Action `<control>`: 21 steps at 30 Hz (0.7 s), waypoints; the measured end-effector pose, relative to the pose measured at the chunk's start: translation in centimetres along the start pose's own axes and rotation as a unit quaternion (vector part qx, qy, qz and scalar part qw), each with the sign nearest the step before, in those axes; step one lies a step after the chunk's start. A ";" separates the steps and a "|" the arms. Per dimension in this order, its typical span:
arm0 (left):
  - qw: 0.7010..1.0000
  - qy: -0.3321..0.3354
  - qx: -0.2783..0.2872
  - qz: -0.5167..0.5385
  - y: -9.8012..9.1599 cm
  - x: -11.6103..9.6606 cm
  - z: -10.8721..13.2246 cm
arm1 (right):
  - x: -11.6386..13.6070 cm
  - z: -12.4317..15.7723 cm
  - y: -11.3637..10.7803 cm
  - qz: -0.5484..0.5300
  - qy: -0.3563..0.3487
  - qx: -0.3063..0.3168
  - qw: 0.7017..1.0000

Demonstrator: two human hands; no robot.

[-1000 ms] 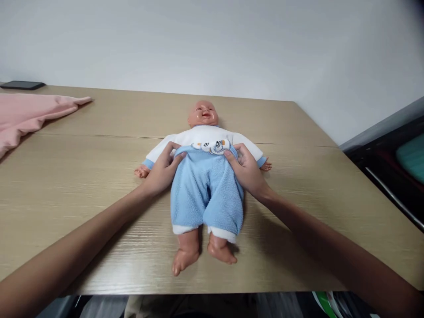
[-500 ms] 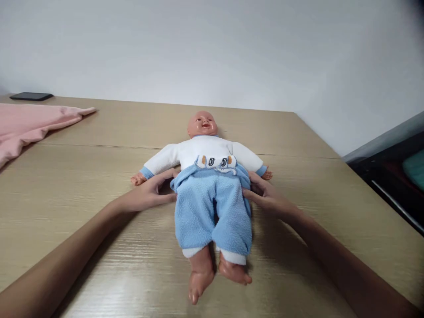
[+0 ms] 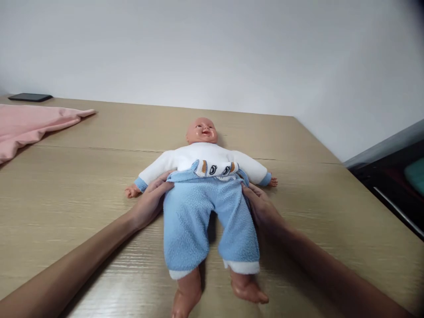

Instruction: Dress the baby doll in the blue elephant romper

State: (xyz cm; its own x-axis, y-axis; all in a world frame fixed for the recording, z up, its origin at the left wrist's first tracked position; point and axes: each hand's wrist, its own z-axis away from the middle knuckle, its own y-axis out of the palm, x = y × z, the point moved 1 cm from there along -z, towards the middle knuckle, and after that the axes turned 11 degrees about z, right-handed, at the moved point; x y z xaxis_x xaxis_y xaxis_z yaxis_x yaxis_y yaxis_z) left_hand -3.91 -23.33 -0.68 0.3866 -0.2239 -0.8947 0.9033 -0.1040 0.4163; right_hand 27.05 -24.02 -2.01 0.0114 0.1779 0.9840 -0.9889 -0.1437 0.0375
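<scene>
A baby doll (image 3: 202, 131) lies on its back, head at the far end and bare feet toward me. It wears a white top (image 3: 203, 152) with blue cuffs and fuzzy blue pants (image 3: 188, 216) with white hems. At the waist, the top's embroidered face with two eyes is partly covered by blue cloth. My left hand (image 3: 155, 196) grips the pants' waist on the left, thumb in front and fingers partly hidden behind the cloth. On the other side, my right hand (image 3: 260, 203) pinches the waist likewise, its fingertips mostly out of sight.
The doll rests on a light wooden table (image 3: 99, 190) with a seam across it. Pink cloth (image 3: 36, 126) lies at the left, with a flat black device (image 3: 30, 97) behind it. A pale wall rises at the back. Something dark (image 3: 391, 176) stands beyond the right edge.
My hands have closed on the pants' waist. The legs and feet have shifted toward me and spread apart, and the doll's head sits slightly lower in view.
</scene>
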 end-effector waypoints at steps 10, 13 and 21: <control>0.989 0.071 0.082 -0.102 -1.8 -0.3 -0.7 | 0.4 -0.4 -0.9 0.058 -0.084 0.020 0.995; 0.983 0.111 0.092 -0.113 -1.6 -0.7 -0.4 | 0.8 0.2 -1.1 0.089 -0.106 0.020 0.990; 0.941 0.231 0.143 -0.200 0.8 -4.0 -0.9 | 5.7 -1.1 -0.7 0.251 -0.172 0.059 0.951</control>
State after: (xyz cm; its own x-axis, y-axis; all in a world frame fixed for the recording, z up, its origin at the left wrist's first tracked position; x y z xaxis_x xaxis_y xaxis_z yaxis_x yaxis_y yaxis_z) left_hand -4.62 -21.64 3.09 0.1252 0.3273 -0.9366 0.9322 -0.3619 -0.0019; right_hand 27.61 -21.81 3.38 -0.3894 -0.2670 0.8815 -0.8595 -0.2388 -0.4519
